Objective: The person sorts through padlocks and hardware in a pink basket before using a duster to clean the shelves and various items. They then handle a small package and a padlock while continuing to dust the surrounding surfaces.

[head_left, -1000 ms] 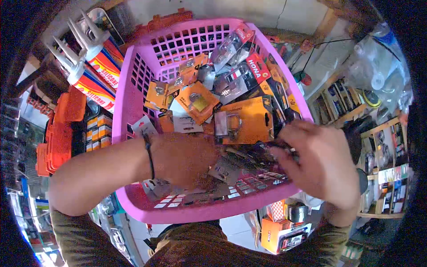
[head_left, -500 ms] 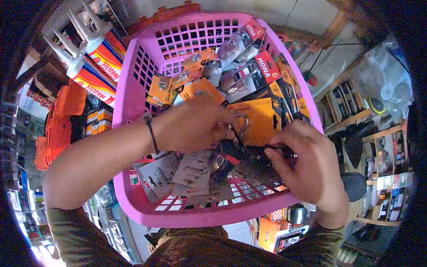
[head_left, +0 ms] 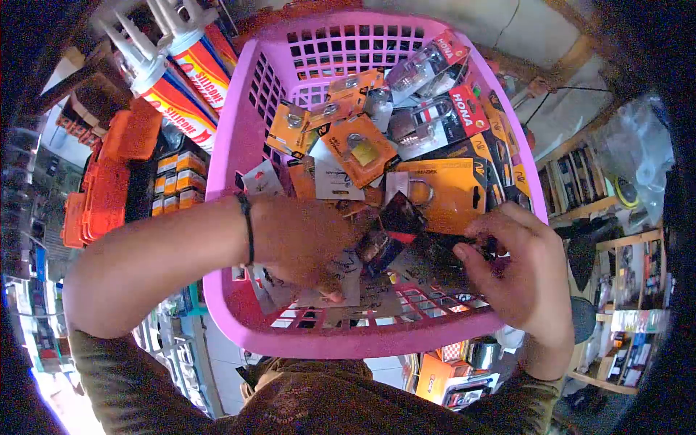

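Observation:
A pink plastic basket [head_left: 348,341] holds padlocks in blister packs. Over its lower left part, my left hand [head_left: 308,235] reaches down among grey cards [head_left: 370,297]; its fingers are partly hidden and it is unclear whether they grip anything. My right hand [head_left: 511,261] is at the lower right side, thumb and fingers pinched on the edge of a dark package [head_left: 438,261]. Between the hands lies a dark pack with a red stripe [head_left: 402,236]. Farther back are an orange card with a brass padlock [head_left: 364,151], a wide orange card [head_left: 453,192] and a red-topped HONA pack [head_left: 467,109].
Silicone tubes [head_left: 181,109] stand at the upper left, above an orange case [head_left: 109,181] and small orange-and-white boxes [head_left: 190,181]. Wooden shelves [head_left: 631,246] and a hanging clear plastic bag [head_left: 638,152] are on the right.
My left hand has moved down from the middle packs to the grey cards, uncovering the orange card with the brass padlock. The view has shifted, and my right hand keeps its pinch.

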Tool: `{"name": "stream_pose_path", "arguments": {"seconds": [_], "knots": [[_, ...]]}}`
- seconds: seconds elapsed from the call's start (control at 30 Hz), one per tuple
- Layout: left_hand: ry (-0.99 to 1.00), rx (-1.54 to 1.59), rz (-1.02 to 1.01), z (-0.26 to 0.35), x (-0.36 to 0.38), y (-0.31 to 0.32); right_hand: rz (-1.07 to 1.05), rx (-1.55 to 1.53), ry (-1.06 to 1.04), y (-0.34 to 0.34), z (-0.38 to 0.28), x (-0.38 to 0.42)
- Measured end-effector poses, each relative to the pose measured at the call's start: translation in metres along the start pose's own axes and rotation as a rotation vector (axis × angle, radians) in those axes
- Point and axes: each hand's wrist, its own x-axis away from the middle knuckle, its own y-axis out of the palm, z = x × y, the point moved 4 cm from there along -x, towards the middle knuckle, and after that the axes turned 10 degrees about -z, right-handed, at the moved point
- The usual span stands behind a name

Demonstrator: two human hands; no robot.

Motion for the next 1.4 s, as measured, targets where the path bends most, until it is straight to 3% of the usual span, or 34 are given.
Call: {"name": "stream_pose_path", "arguments": {"seconds": [0.03, 0.1, 0.13, 0.2, 0.33, 0.4, 0.43, 0.53, 0.6, 0.63, 0.7, 0.73, 0.8, 0.87, 0.93, 1.0, 1.03, 1.07, 1.1, 1.13, 1.17, 1.2, 1.23, 1.33, 1.4], "knots": [[-0.004, 0.0, 0.003, -0.004, -0.001, 0.004, 0.001, 0.0, -0.005, -0.001, -0.001, 0.0], [0.293, -0.008, 0.003, -0.002, -0.002, 0.012, -0.013, 0.028, 0.012, -0.002, -0.002, 0.001], [0.292, -0.006, 0.001, -0.002, -0.002, 0.016, -0.014, 0.026, 0.013, -0.001, -0.002, 0.001], [0.239, -0.158, 0.348, 0.001, 0.003, 0.01, -0.022, 0.014, -0.009, -0.001, -0.002, 0.0], [0.195, -0.151, 0.38, -0.025, 0.005, -0.015, 0.02, 0.065, -0.046, 0.0, -0.003, 0.0], [0.224, 0.008, 0.702, -0.03, 0.017, -0.027, -0.016, 0.063, -0.012, 0.001, -0.001, 0.001], [0.14, -0.07, 0.659, -0.031, 0.015, -0.028, -0.012, 0.064, -0.013, 0.001, -0.001, 0.001], [0.168, -0.032, 0.714, -0.039, 0.012, -0.029, -0.031, 0.051, -0.03, -0.001, -0.004, -0.003], [0.191, 0.01, 0.777, -0.047, 0.011, -0.029, -0.123, 0.129, -0.271, -0.003, -0.023, -0.011], [0.203, 0.032, 0.808, -0.045, 0.013, -0.03, -0.125, 0.131, -0.273, -0.001, -0.028, -0.017], [0.146, 0.108, 0.757, -0.04, 0.014, -0.033, -0.397, 0.056, -0.503, 0.022, -0.047, -0.029], [0.088, 0.18, 0.701, -0.039, 0.013, -0.034, -0.396, 0.055, -0.498, 0.03, -0.05, -0.038], [0.144, 0.064, 0.762, -0.039, 0.012, -0.035, -0.601, 0.458, -0.631, 0.062, -0.055, -0.048], [0.191, -0.05, 0.825, -0.042, 0.011, -0.035, -0.609, 0.438, -0.642, 0.09, -0.053, -0.057], [0.038, -0.019, 0.729, -0.049, 0.005, -0.035, -0.622, 0.419, -0.658, 0.092, -0.062, -0.064], [0.019, 0.088, 0.751, -0.047, 0.023, -0.037, -0.755, 0.294, -0.548, 0.086, -0.064, -0.069], [0.004, 0.194, 0.766, -0.044, 0.034, -0.039, -0.758, 0.299, -0.55, 0.086, -0.06, -0.073], [0.004, 0.198, 0.771, -0.041, 0.044, -0.039, -0.566, 0.119, -0.451, 0.078, -0.051, -0.081], [0.012, 0.09, 0.779, -0.036, 0.055, -0.04, -0.37, -0.057, -0.349, 0.069, -0.04, -0.089], [0.018, -0.02, 0.783, -0.032, 0.065, -0.039, -0.37, -0.055, -0.351, 0.068, -0.035, -0.092], [0.016, -0.022, 0.784, -0.029, 0.075, -0.036, -0.244, -0.18, -0.515, 0.061, -0.037, -0.095], [0.062, -0.066, 0.56, -0.023, 0.077, -0.026, -0.113, -0.307, -0.676, 0.049, -0.041, -0.095], [0.107, -0.108, 0.334, -0.018, 0.077, -0.014, -0.448, -0.167, -0.252, 0.051, -0.027, -0.097], [0.17, -0.163, 0.247, -0.011, 0.073, 0.005, -0.528, -0.266, -0.235, 0.047, -0.032, -0.098], [0.136, -0.203, 0.211, -0.011, 0.068, 0.007, -0.465, -0.341, -0.325, 0.057, -0.026, -0.1]]}}
